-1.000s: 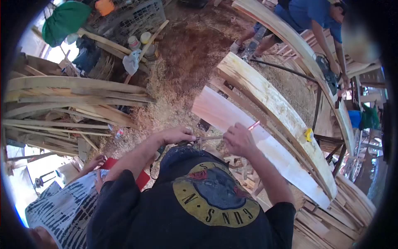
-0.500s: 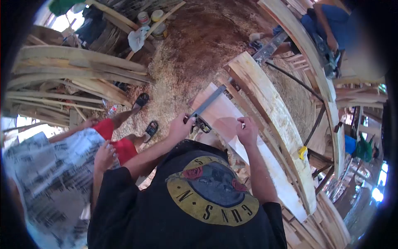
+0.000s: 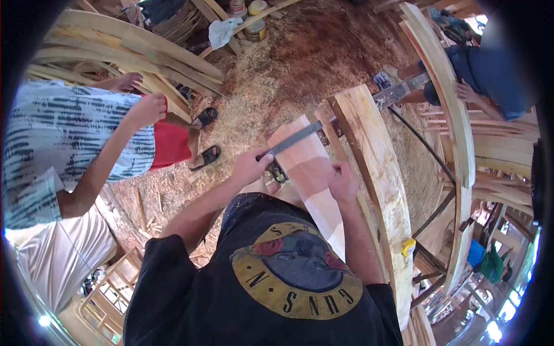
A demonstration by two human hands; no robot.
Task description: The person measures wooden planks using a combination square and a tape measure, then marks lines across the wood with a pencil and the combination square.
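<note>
A flat metal ruler lies slantwise over the near end of a pale, smooth board. My left hand grips the ruler's left end, thumb on top. Over the board's right edge, my right hand is closed with the fingers pinched together; whatever they hold, if anything, is hidden. Below my left hand is a small dark object, partly covered and hard to make out. A thick curved timber runs along the right side of the board.
At left stands a person in a patterned shirt and sandals. Another person in blue is behind a curved beam at right. A yellow tape measure sits on the timber. Stacked planks and shavings lie around.
My view has shifted, and the ruler is slightly less steep across the board. The person at left has turned and raised a forearm. My right hand remains closed above the board.
</note>
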